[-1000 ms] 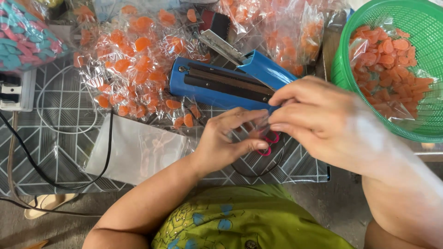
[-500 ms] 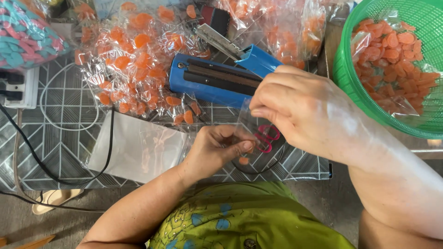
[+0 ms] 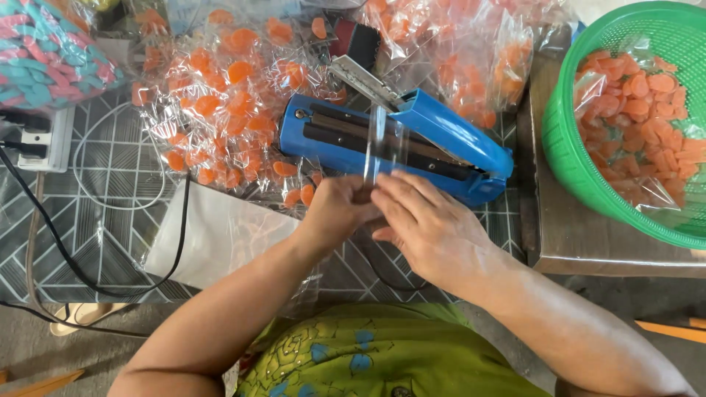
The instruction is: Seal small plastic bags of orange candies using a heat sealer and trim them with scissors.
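A: Can you see what's inside the clear bag (image 3: 382, 147)?
B: No, the hands hide its lower end.
A: And the green basket (image 3: 566, 147)?
B: Its right side runs off the picture's edge.

green basket (image 3: 566, 147) right; power strip (image 3: 44, 140) left; sealed orange candy bags (image 3: 220, 110) behind.
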